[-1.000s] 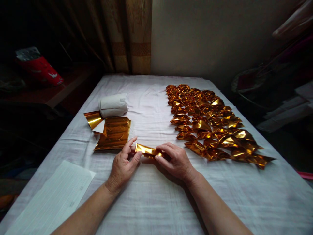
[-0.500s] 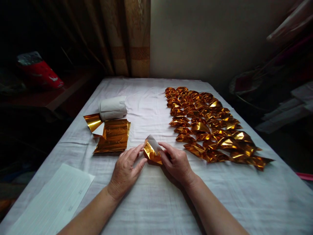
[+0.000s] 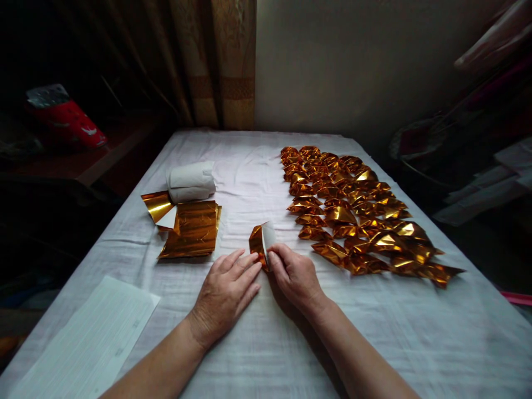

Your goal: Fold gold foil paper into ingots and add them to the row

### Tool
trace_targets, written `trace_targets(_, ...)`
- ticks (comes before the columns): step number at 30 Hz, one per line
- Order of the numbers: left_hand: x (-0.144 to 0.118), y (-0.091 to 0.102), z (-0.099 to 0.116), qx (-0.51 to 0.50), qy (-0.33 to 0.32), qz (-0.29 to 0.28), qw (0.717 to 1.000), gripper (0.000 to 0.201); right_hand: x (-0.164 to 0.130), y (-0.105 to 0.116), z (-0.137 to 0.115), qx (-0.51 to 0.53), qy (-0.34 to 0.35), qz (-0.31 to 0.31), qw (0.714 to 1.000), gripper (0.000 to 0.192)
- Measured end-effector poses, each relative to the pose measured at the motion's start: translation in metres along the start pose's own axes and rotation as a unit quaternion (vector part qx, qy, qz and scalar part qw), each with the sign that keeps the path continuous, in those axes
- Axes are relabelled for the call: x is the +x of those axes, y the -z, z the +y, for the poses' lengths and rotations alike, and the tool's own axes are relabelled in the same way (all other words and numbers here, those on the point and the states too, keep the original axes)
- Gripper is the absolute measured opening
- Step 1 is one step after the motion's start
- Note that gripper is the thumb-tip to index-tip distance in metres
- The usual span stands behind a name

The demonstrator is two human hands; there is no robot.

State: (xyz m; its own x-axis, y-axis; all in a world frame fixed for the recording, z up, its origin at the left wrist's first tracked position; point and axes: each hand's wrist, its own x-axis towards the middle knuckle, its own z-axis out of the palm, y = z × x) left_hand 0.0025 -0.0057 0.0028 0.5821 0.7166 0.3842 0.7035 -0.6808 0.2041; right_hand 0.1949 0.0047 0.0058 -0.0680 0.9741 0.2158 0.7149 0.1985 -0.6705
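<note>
While the left hand (image 3: 226, 293) lies open and flat on the cloth (image 3: 257, 343), the right hand (image 3: 295, 274) pinches the foil (image 3: 260, 244) upright just beside it, apparently to set a crease.

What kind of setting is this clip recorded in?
Probably a home room, not a workshop: a cloth-covered table set against a wall with a curtain, where folded gold foil pieces lie in rows.
</note>
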Motion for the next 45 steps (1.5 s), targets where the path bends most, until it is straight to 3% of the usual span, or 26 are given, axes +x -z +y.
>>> trace_targets(3,-0.001,-0.001,-0.002,0.005,0.004,-0.005,1.0,0.04,0.005,0.015,0.003,0.061,0.026,-0.088,0.994,0.024)
trace_targets(5,-0.001,-0.002,-0.003,0.011,0.0,-0.008,1.0,0.041,0.008,0.024,0.006,0.092,0.055,-0.155,0.982,0.044)
trace_targets(7,-0.002,-0.002,-0.003,0.013,-0.003,-0.011,1.0,0.043,0.009,0.028,0.01,0.108,0.072,-0.171,0.977,0.053)
trace_targets(10,-0.001,-0.001,-0.002,0.017,-0.005,-0.009,1.0,0.043,0.01,0.025,0.014,0.107,0.087,-0.167,0.976,0.048)
trace_targets(15,0.0,0.0,0.0,0.028,0.007,0.005,1.0,0.04,0.01,0.016,0.015,0.072,0.106,-0.149,0.981,0.024)
trace_targets(28,0.003,0.002,0.002,-0.006,0.017,-0.003,1.0,0.031,0.009,0.016,0.021,-0.004,0.123,-0.135,0.983,0.022)
trace_targets(37,0.002,0.004,0.0,-0.011,0.002,-0.005,1.0,0.028,0.007,0.026,0.017,0.006,0.133,-0.187,0.973,0.018)
trace_targets(45,0.002,0.005,0.0,-0.019,-0.001,0.005,1.0,0.026,0.007,0.014,0.013,-0.081,0.083,-0.137,0.984,0.017)
